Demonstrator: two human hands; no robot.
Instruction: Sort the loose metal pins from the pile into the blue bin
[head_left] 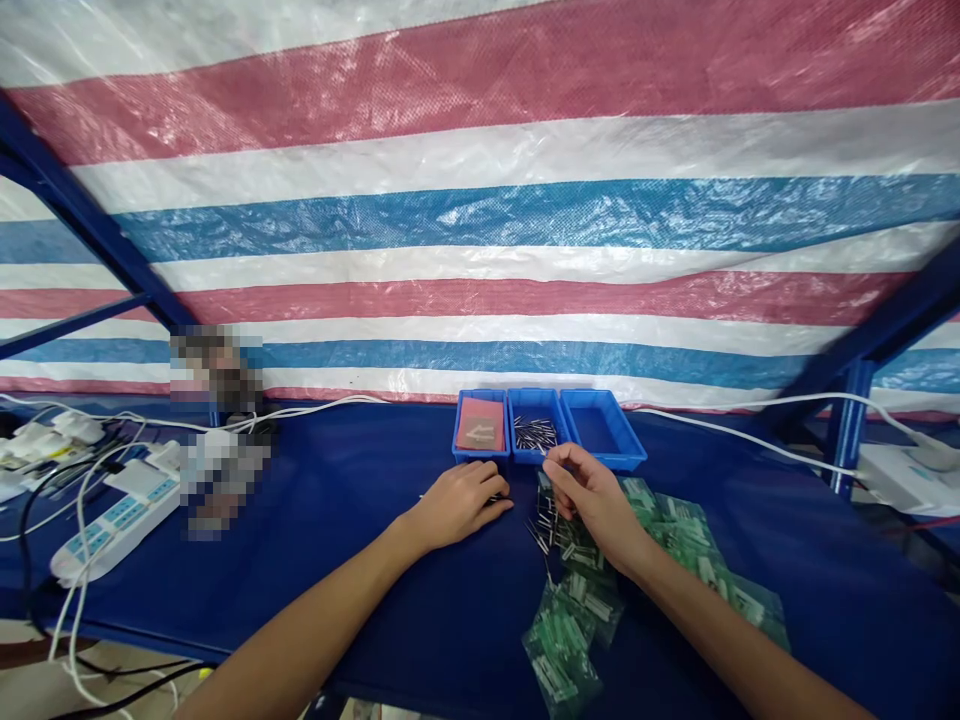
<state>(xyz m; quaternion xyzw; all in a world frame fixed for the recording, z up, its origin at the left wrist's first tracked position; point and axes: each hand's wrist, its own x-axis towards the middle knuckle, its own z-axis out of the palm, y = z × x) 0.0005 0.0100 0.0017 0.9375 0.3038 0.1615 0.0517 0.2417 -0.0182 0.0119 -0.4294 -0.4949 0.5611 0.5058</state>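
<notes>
My left hand [463,502] rests on the blue table with its fingers curled over a few thin metal rods, whose ends peek out beside it. Thumb and fingers of my right hand [585,490] are pinched together at the front of the middle blue bin. A small thin tip shows at that pinch, apparently a metal rod, mostly covered by the fingers. Dark thin metal rods [534,433] lie in the middle bin. More loose rods [538,538] are on the table between my hands, next to green-and-clear plastic packets [559,640].
The left blue bin [456,440] holds a pinkish block; the right blue bin [600,425] stands beside the middle one. White power strips [124,520] and cables crowd the left. A striped tarp [480,220] hangs behind. Blue metal posts [851,420] flank the table.
</notes>
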